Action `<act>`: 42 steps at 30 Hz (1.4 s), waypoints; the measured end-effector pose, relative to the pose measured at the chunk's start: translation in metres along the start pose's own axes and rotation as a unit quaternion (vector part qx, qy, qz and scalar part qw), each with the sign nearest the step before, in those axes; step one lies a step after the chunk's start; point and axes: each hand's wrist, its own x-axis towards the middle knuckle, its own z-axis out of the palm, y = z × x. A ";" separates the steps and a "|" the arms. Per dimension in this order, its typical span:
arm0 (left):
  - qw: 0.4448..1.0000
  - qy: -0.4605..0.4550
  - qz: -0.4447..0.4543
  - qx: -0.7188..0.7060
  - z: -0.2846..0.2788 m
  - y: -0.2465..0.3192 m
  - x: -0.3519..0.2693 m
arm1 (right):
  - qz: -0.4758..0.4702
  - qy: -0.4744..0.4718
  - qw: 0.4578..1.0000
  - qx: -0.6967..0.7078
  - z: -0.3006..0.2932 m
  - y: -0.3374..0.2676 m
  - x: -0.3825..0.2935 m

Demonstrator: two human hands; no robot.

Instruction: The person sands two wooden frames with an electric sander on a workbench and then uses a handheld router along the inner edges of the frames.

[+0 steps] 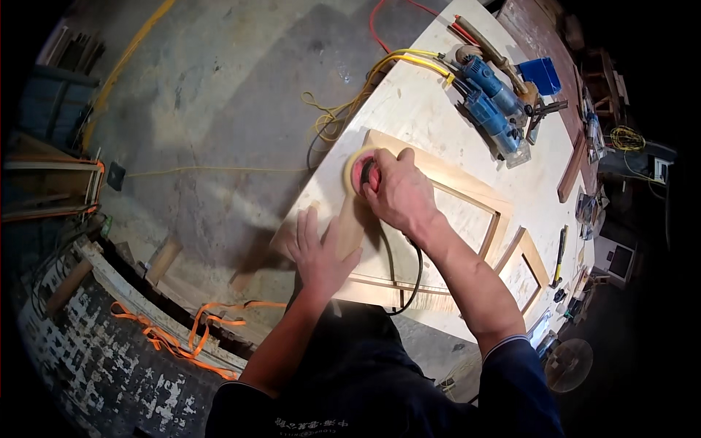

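Observation:
In my right hand (402,191) is a red-and-black power sander (368,174) with a round, pale yellow pad. The pad lies against the upper left corner of a light wooden frame (465,186), flat on the white worktable (421,104). My left hand (323,254) has its fingers spread and rests by the frame's left member, near the table edge; its underside is hidden. A black cord (420,268) loops from beneath my right wrist across the frame's opening and near rail. Right of this frame lies a smaller wooden frame (539,263).
Two blue trim routers (490,112) with yellow cords (419,57) lie on the far table, near a blue plastic bin (539,75). A hammer (559,256) lies at the right. Orange straps (164,342) drape over a support at lower left. Yellow cord (219,168) crosses the concrete floor.

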 end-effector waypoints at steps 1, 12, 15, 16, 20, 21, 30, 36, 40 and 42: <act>1.000 0.000 0.001 0.000 0.001 0.000 0.000 | 0.000 0.001 1.000 0.000 -0.002 0.001 0.005; 1.000 -0.007 0.006 -0.017 -0.007 0.001 0.000 | 0.009 0.038 0.999 -0.013 -0.007 0.011 0.023; 0.997 0.052 0.041 -0.044 -0.004 -0.020 -0.019 | -0.003 0.019 1.000 -0.004 0.003 0.012 -0.002; 0.992 0.098 0.024 -0.070 -0.011 -0.022 -0.026 | -0.013 0.010 1.000 0.010 0.003 0.012 -0.016; 0.975 0.155 -0.065 -0.147 0.003 -0.052 -0.107 | -0.023 -0.017 0.999 0.024 0.031 0.001 -0.098; 0.944 0.144 -0.161 -0.248 0.011 -0.052 -0.125 | -0.032 -0.037 0.998 0.029 0.036 -0.008 -0.116; 0.469 -0.029 -0.389 -0.792 -0.009 -0.022 -0.116 | -0.125 -0.045 0.991 0.006 0.085 -0.038 -0.161; 0.504 -0.022 -0.392 -0.769 0.006 -0.029 -0.120 | -0.113 -0.042 0.992 -0.027 0.086 -0.046 -0.155; 0.527 -0.032 -0.381 -0.759 0.023 -0.044 -0.126 | -0.111 -0.042 0.992 -0.033 0.083 -0.049 -0.148; 0.541 -0.052 -0.372 -0.753 0.023 -0.043 -0.125 | -0.088 -0.048 0.994 -0.041 0.078 -0.047 -0.142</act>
